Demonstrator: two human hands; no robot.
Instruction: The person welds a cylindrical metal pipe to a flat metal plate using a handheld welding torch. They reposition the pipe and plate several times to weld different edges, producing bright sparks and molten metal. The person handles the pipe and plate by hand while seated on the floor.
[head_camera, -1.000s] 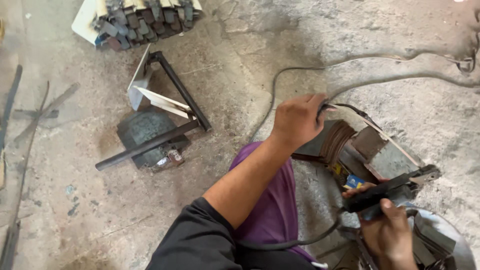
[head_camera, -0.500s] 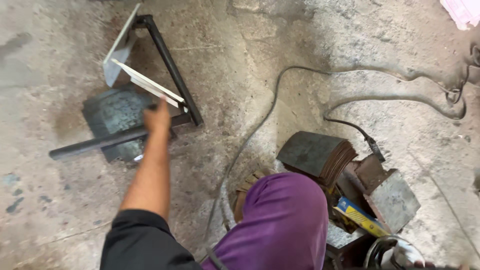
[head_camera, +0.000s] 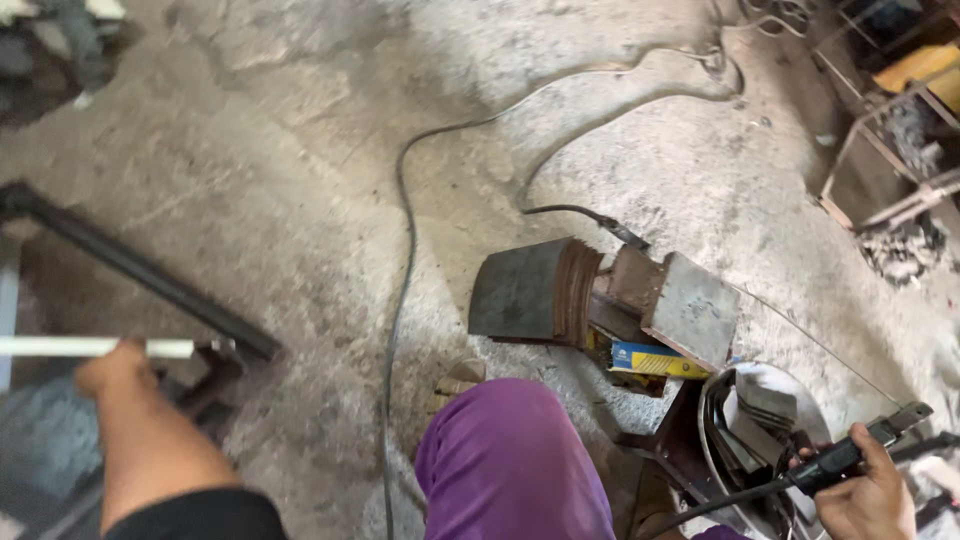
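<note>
My left hand is closed around a pale metal strip at the left edge, beside a black square-tube frame lying on the concrete floor. My right hand at the bottom right grips a black welding electrode holder, its cable trailing down and left. My knee in purple trousers fills the bottom middle. The frame's lower part is hidden behind my left forearm.
A heavy rusty metal block assembly with a blue and yellow box sits ahead of my knee. A white welding mask lies by my right hand. Black cables snake across the floor. Metal frames stand at the top right.
My left hand went from the metal blocks on the right over to the frame on the left and took the pale strip. The view swung right, bringing my right hand back in.
</note>
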